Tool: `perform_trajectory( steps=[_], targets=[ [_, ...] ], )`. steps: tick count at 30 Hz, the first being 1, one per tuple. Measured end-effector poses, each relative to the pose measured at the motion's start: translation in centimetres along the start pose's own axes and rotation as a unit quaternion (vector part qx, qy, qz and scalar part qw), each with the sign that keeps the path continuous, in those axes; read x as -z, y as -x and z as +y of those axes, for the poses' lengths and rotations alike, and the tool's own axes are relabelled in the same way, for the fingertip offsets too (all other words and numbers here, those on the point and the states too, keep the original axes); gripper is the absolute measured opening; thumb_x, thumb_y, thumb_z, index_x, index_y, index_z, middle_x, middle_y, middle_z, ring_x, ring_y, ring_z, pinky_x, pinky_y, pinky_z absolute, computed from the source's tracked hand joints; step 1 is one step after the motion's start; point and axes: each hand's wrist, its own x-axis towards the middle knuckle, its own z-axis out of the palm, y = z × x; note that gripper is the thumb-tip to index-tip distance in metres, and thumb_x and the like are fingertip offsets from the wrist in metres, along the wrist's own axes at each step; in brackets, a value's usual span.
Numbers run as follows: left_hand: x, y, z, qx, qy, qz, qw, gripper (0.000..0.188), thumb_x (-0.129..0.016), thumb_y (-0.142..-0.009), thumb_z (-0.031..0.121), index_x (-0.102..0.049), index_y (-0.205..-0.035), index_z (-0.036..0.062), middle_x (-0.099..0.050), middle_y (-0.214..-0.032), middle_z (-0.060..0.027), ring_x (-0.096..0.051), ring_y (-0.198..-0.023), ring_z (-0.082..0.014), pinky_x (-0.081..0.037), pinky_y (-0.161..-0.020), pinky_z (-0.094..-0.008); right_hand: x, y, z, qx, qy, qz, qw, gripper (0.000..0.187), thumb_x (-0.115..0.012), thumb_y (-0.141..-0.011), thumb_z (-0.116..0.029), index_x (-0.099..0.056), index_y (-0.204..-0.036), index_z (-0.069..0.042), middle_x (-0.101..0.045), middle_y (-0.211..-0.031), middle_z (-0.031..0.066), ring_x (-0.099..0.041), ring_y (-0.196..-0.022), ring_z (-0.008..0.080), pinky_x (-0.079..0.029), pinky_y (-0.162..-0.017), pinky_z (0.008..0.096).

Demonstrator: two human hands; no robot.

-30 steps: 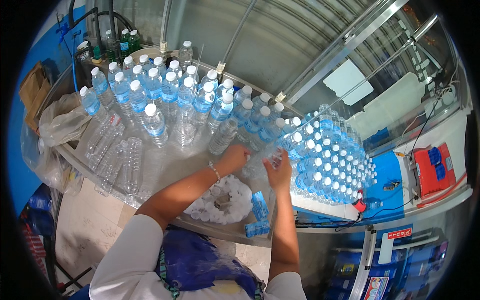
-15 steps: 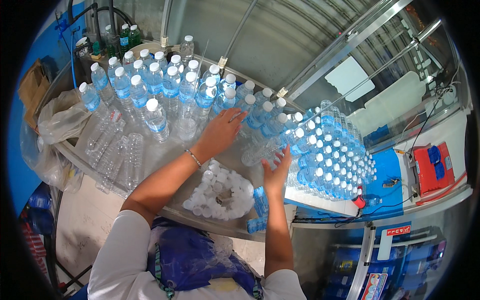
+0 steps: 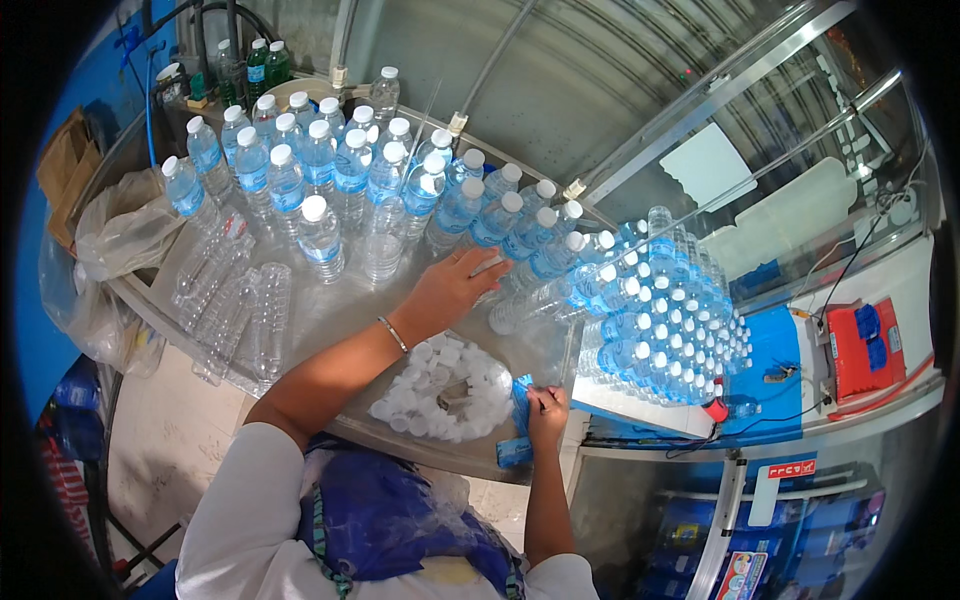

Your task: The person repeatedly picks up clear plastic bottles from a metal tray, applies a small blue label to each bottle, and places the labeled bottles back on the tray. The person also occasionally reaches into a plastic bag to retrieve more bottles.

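Note:
My left hand (image 3: 456, 290) reaches over the steel table, its fingers bent and apart beside the lower parts of the standing water bottles (image 3: 490, 228). Something pale shows by its fingertips; whether it touches a bottle is unclear. To its right, a clear bottle (image 3: 520, 309) lies on its side. With fingers pinched together, my right hand (image 3: 547, 408) is at a stack of blue bottle labels (image 3: 521, 400) on the table's right edge, closed on a label. A second blue label stack (image 3: 514, 453) lies just below it. A heap of white caps (image 3: 440, 390) sits between my forearms.
Capped, labelled bottles (image 3: 285, 185) stand in rows at the back left. Empty bottles without caps (image 3: 270, 320) lie at the left front. Many packed bottles (image 3: 670, 330) fill the right-hand counter. Plastic bags (image 3: 130, 225) hang off the table's left edge.
My right hand has dropped from beside the lying bottle to the blue labels, and its fingers have closed. My left hand has drawn back a little toward me, its fingers now more bent.

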Motion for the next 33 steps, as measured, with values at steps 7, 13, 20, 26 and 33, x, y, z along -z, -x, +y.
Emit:
perform_trajectory(
  steps=[7,13,20,26,33],
  targets=[
    [2.2,5.9,5.9,0.254,0.209,-0.039,0.944,0.051,-0.066,-0.090,0.022,-0.048,-0.135,0.0045,-0.053,-0.128,-0.0199,-0.054,-0.117,-0.0323,-0.043,-0.098,-0.0407,2.3,-3.2,-8.3,-0.083,-0.188,0.049,0.977,0.016,-0.073,-0.078,0.001,-0.074,-0.093,-0.005,-0.057,-0.093,0.0067,-0.055,-0.082,0.0155,-0.045,-0.069,0.0269],
    [-1.9,10.3,5.7,0.511,0.709,-0.140,0.465,0.039,-0.064,-0.092,0.019,-0.056,-0.125,0.0000,-0.063,-0.116,-0.0095,-0.059,-0.103,-0.0124,-0.048,-0.084,-0.0309,-0.5,-5.2,-15.5,-0.132,-0.240,-0.023,0.961,0.031,-0.080,-0.073,-0.002,-0.060,-0.097,-0.003,-0.053,-0.091,0.0029,-0.050,-0.074,0.0106,-0.042,-0.063,0.0241],
    [0.5,9.8,3.8,0.496,0.406,-0.081,0.763,0.030,-0.078,-0.079,0.023,-0.066,-0.093,-0.0009,-0.069,-0.078,-0.0074,-0.065,-0.073,-0.0153,-0.052,-0.067,-0.0303,-3.8,-6.3,-15.7,-0.232,-0.407,-0.141,0.872,0.020,-0.075,-0.082,-0.005,-0.057,-0.089,-0.005,-0.054,-0.074,-0.0028,-0.047,-0.065,0.0059,-0.041,-0.061,0.0198],
    [3.8,6.9,3.0,0.440,0.265,-0.093,0.853,0.054,-0.084,-0.071,0.024,-0.057,-0.110,0.0000,-0.066,-0.075,-0.0091,-0.063,-0.068,-0.0200,-0.051,-0.067,-0.0346,-0.2,-9.5,-17.1,-0.285,-0.483,-0.088,0.823,0.011,-0.069,-0.086,-0.001,-0.058,-0.087,-0.006,-0.060,-0.083,-0.0016,-0.054,-0.073,0.0060,-0.042,-0.063,0.0196],
    [4.1,2.3,0.9,0.304,0.262,0.029,0.915,0.077,-0.081,-0.071,0.021,-0.040,-0.134,0.0029,-0.057,-0.113,-0.0147,-0.060,-0.093,-0.0268,-0.050,-0.082,-0.0382,3.9,-18.8,-21.6,0.176,-0.049,-0.106,0.978,0.022,-0.067,-0.082,-0.002,-0.063,-0.103,-0.007,-0.057,-0.099,0.0132,-0.058,-0.085,0.0280,-0.044,-0.083,0.0397]
  ],
)
